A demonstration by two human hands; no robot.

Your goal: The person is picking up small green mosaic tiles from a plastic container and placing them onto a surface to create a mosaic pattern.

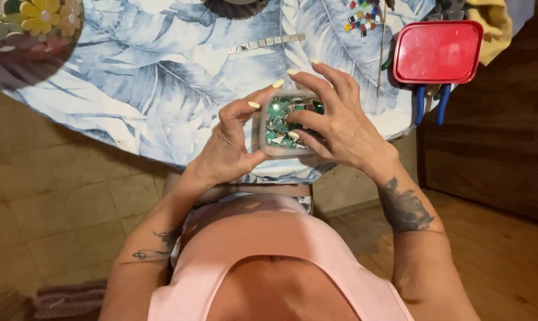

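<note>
The right hand (334, 122) is covering part of the little clear box (287, 125), so some green pieces (278, 113) inside are hiding. The left hand (230, 142) is gripping the box's side. Right fingers are dipping inside. The box is hanging over the surface (162, 77) edge.

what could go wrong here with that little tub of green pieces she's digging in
The clear tub is held off the table edge by the left hand alone, so a slip could tip the green tile pieces onto the floor. The right hand has fingers in among those pieces; if they are cut glass, the edges might nick a fingertip. The blue-handled pliers overhang the table edge under the red lid and could be knocked off.
</note>
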